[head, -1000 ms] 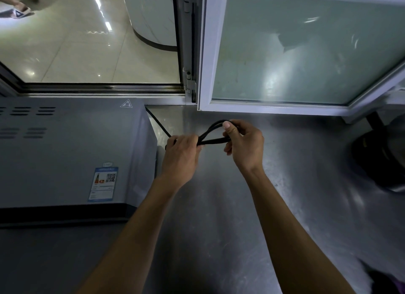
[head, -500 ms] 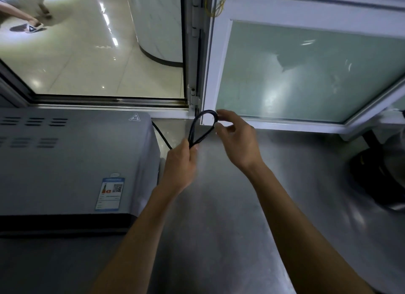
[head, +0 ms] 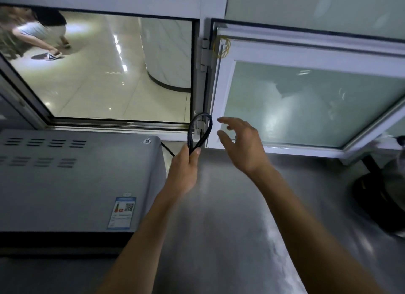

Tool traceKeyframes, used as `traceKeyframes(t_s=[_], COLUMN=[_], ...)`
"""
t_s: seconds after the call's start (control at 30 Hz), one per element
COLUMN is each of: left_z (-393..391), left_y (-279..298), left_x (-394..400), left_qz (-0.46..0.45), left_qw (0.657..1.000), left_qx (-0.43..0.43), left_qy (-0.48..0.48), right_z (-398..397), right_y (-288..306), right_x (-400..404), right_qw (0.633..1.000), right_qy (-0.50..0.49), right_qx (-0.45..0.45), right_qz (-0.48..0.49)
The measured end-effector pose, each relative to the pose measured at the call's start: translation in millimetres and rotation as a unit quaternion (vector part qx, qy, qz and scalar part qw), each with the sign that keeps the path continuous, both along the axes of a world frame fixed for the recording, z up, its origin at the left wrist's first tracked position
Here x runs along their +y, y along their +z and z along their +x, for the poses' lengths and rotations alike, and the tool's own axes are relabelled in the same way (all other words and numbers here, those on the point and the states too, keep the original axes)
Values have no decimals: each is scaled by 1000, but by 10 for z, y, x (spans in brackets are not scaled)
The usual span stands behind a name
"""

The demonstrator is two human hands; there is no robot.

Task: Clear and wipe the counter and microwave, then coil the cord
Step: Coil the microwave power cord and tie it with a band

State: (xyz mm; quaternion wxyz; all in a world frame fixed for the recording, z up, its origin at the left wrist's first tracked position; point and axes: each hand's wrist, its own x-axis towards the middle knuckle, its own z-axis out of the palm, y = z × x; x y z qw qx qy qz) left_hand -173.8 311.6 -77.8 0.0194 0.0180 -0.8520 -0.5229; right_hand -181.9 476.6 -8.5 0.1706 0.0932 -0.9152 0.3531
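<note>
My left hand [head: 185,170] grips a black cord [head: 208,127] folded into an upright loop that sticks up above its fingers. The rest of the cord runs down-left behind the grey microwave [head: 72,177], which stands at the left on the steel counter [head: 230,228]. To the right of the loop hovers my right hand [head: 241,144], fingers spread and loosely bent, touching nothing.
A white-framed window sash [head: 306,101] stands swung open over the counter at the back right. A dark round appliance [head: 379,197] sits at the right edge. Through the open window behind the microwave, a person [head: 41,33] walks on a shiny floor.
My right hand has let go of the loop's top and drawn away to the right. The left hand has raised the loop upright. The camera has tilted upward.
</note>
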Motion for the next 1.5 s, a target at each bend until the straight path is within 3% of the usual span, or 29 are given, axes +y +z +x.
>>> traceKeyframes(t_s=[0.47,0.9,1.27,1.5], left_z=[-340,-502,-438,-317], left_y=[480,482,416,347], left_x=[-50,-59,-65,-155], left_qz=[69,101,122,118], left_qw=[997,995,992,993], left_qx=[33,21,9,12], left_qy=[9,-12,-21,-1], right_z=[-855,-1594,-1638,-1344], right_y=[859,1057,1171,1087], right_x=[-129,-62,2,-153], right_qw=[990,975,972,982], right_qy=[-78,-126,-91,-69], right_qx=[110,161,181,177], right_qz=[-38,91,119,6])
